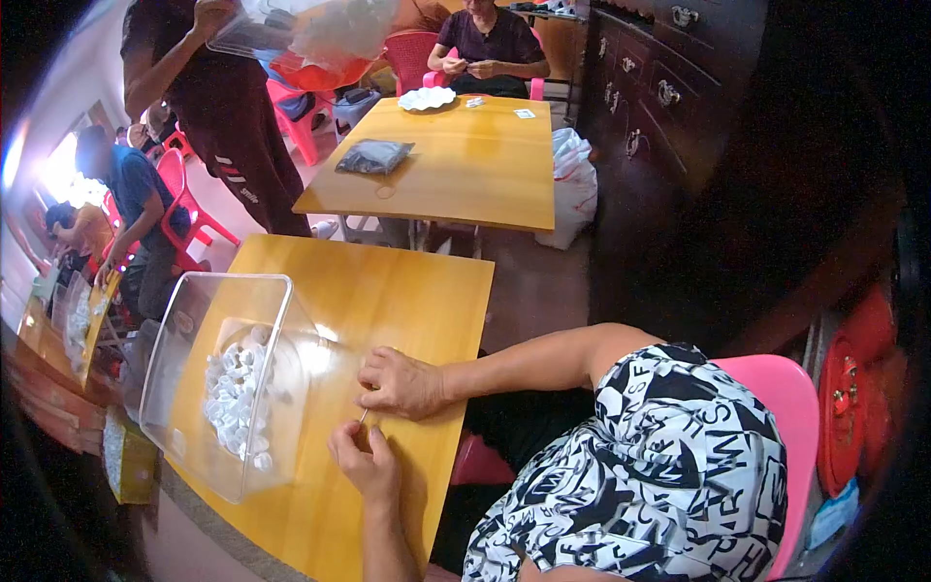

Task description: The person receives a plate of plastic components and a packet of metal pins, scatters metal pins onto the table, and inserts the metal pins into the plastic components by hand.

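My right hand (400,381) is over the table near its right edge, fingers curled in a pinch. From its fingertips a short thin rod (365,415) points toward my left hand (367,464). The left hand's thumb and fingers are bent close to the rod's lower end; whatever small thing they grip is too small to make out. Left of both hands, a clear plastic box (287,291) stands on the yellow wooden table (417,281). Many small white plastic pieces (233,388) lie heaped in it.
Beyond, a second yellow table (475,145) bears a grey plastic bag (375,156) and a white dish (427,99), with a person seated behind. Another person stands at upper left holding a clear tub (281,29). Dark drawers (659,87) line the right. A yellow bin (131,456) stands at lower left.
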The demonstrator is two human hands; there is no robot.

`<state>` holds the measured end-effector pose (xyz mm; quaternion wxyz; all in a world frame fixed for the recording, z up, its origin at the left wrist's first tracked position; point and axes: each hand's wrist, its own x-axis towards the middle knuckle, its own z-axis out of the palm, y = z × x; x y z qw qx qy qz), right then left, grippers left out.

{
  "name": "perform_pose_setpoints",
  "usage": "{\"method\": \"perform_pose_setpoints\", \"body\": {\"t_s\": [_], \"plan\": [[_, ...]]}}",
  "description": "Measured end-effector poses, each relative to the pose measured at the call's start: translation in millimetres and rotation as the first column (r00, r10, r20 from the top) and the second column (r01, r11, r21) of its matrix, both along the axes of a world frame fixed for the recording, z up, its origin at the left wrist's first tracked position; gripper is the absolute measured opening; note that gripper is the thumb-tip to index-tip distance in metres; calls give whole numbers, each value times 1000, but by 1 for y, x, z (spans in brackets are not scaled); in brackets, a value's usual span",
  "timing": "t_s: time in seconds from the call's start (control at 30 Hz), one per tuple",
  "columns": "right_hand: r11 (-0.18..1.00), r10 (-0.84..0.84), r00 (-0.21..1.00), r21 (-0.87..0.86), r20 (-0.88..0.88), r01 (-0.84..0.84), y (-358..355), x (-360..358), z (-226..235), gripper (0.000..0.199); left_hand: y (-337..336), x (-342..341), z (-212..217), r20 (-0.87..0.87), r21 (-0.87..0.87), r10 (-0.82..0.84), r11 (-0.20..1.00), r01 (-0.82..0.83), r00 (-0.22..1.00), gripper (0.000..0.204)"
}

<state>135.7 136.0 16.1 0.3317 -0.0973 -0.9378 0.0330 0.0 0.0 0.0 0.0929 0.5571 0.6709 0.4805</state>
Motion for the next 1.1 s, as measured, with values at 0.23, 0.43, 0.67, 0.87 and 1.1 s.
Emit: {"method": "perform_pose_setpoints", "body": {"t_s": [0.23,0.43,0.67,0.87,1.1], "plan": [[991,101,993,-82,-56,-106,5,9,8,14,11,12,14,-150,23,19,1000,-16,989,15],[973,199,976,-105,-84,-207,6,6,4,27,11,8,10,-197,29,-9,999,15,980,5],[987,-24,1000,-161,-5,22,6,12,5,32,13,7,12,-55,9,115,993,-114,992,2],[980,-29,999,-197,24,33,12,10,-3,31,16,12,16,-58,-23,116,993,-117,992,4],[979,-19,1000,-202,9,20,13,6,-5,30,15,9,11,-35,-48,154,987,-155,987,7]]}}
